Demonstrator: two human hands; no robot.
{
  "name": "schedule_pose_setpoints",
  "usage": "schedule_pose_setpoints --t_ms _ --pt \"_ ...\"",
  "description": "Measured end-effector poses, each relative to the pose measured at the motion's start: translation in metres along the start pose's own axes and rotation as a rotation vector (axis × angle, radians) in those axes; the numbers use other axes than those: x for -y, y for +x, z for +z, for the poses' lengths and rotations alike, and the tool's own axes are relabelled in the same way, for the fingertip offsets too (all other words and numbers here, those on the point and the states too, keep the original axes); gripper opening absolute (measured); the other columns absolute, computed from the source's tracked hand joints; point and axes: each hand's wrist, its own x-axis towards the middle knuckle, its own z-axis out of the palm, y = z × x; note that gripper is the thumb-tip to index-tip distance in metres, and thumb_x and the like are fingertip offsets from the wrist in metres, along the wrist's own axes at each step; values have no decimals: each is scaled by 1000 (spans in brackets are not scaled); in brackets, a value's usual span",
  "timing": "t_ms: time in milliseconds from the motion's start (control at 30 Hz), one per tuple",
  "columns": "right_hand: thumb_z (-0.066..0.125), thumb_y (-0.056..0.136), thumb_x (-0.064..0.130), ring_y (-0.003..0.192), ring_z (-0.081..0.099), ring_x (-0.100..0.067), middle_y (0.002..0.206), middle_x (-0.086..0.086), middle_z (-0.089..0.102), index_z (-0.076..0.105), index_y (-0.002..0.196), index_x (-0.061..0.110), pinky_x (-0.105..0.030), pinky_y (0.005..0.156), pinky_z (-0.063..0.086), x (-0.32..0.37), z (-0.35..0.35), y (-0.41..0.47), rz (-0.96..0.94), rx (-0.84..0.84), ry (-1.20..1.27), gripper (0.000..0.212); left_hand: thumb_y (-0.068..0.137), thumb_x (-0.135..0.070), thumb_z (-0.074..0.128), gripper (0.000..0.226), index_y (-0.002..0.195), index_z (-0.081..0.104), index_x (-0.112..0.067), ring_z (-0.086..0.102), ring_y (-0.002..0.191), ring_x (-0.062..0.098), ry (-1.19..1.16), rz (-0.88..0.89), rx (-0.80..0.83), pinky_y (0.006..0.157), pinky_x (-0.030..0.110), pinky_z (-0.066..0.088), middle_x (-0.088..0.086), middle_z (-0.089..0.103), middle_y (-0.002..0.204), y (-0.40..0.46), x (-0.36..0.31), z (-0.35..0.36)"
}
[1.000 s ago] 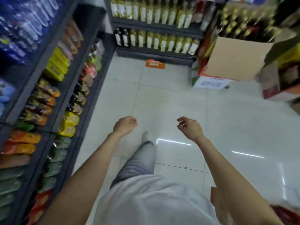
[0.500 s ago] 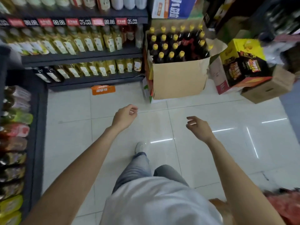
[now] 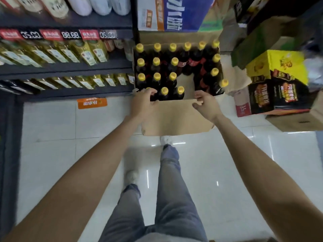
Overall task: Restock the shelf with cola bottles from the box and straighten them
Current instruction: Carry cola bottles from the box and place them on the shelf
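Observation:
An open cardboard box (image 3: 174, 117) stands on the floor against the shelf end. It holds several dark cola bottles (image 3: 156, 67) with yellow caps, and there is a gap near its middle. My left hand (image 3: 143, 103) is at the box's front left corner. Its fingers reach over the rim and cover the cap of the corner bottle, and its thumb lies on the outer wall; a grip is not clear. My right hand (image 3: 206, 103) hovers at the front rim, further right, with fingers loosely spread and holding nothing.
A dark shelf unit (image 3: 66, 67) on the left carries rows of yellow oil bottles and price tags. Stacked cartons (image 3: 276, 91) crowd the right side, and a blue and white carton (image 3: 171, 13) sits behind the box. An orange sign (image 3: 91, 103) lies on the white tiled floor.
I have stepped up to the box; it now sits directly below my view. Both hands moved forward from mid-air over the floor to the box's front rim.

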Motion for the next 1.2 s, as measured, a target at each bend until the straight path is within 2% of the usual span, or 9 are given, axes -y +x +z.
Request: schedule_pose_setpoints --t_ms 200,333,433,567,667,800,933,1067,1200 --pt "59 79 -1 117 51 -37 129 -16 52 47 136 16 -41 92 47 -24 7 90 -182 190 -201 60 88 -22 64 53 136 43 -14 52 118 28 43 -139 59 89 44 47 9 46 137 48 -12 50" --pt "57 76 -4 114 53 -38 135 -11 48 45 137 23 -48 86 50 -32 21 128 -404 310 -264 68 85 -20 67 58 137 42 -14 50 120 28 87 -229 40 91 39 44 9 50 135 59 -15 72" --pt "61 80 1 117 49 -36 140 -10 39 38 139 37 -47 84 51 -35 28 152 -507 471 -419 73 82 -17 70 56 133 45 -12 52 119 27 74 -280 -15 92 36 42 9 54 130 63 -15 85" --pt "66 82 7 127 40 -32 144 -11 34 38 141 31 -40 94 45 -34 33 163 -560 569 -453 70 74 -14 78 51 118 54 -9 56 112 24 -108 -396 -184 89 32 43 8 61 118 63 -20 101" --pt "73 75 8 116 53 -30 136 -7 47 40 137 27 -38 86 49 -42 30 163 -561 550 -389 72 66 -9 82 49 109 59 -9 58 106 23 -256 -447 -303 87 29 44 5 65 110 65 -24 111" --pt "83 65 8 115 56 -20 127 -2 57 45 127 16 -40 94 48 -62 15 148 -429 389 -40 73 67 -14 82 49 111 59 -11 54 108 24 -176 -383 -263 85 30 43 5 62 111 68 -29 120" --pt "84 66 11 96 61 -15 104 -1 62 44 115 6 -22 80 50 -58 6 126 -257 147 224 63 66 -21 84 61 120 57 -15 50 115 24 -123 -420 -206 90 33 42 4 58 123 74 -31 123" --pt "84 67 13 98 59 -12 105 -1 61 44 115 9 -18 81 49 -51 -1 114 -199 33 339 62 69 -20 82 64 127 55 -16 53 120 24 -84 -471 -153 97 36 42 4 59 129 80 -31 116" --pt "83 68 12 97 56 -2 106 3 58 45 117 11 -12 84 45 -40 -15 101 -230 -18 394 63 70 -22 81 62 127 57 -17 56 119 21 -13 -347 -187 94 34 45 1 61 128 71 -42 102"
